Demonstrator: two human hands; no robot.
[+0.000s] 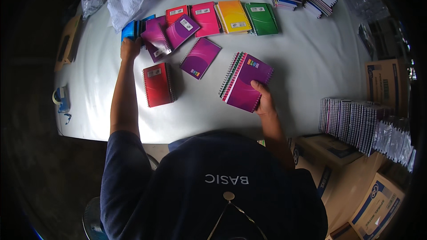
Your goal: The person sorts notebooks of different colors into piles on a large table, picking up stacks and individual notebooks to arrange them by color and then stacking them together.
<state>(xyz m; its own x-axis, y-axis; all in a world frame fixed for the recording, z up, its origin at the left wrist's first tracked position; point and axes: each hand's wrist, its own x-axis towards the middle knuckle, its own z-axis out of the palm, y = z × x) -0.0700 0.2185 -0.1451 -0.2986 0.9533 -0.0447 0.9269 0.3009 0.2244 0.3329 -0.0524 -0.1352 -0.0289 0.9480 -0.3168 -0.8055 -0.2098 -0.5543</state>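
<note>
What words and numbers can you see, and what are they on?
I won't copy words, but they're here:
Colourful letters: top purple notebook in the right hand.
Colourful letters: another purple notebook, lying flat.
Pale upside-down letters: dark shirt.
Printing: cardboard box, lower right.
White sticker on nearest red notebook: too small to read.

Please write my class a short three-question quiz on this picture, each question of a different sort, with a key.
1. Which hand holds the notebook stack with a purple cover on top?
2. True or false: the yellow notebook lies between the pink notebook and the green notebook.
3. What colour is the notebook at the left hand? A) green B) blue C) yellow

Key:
1. The right hand.
2. True.
3. B, the blue notebook.
</note>
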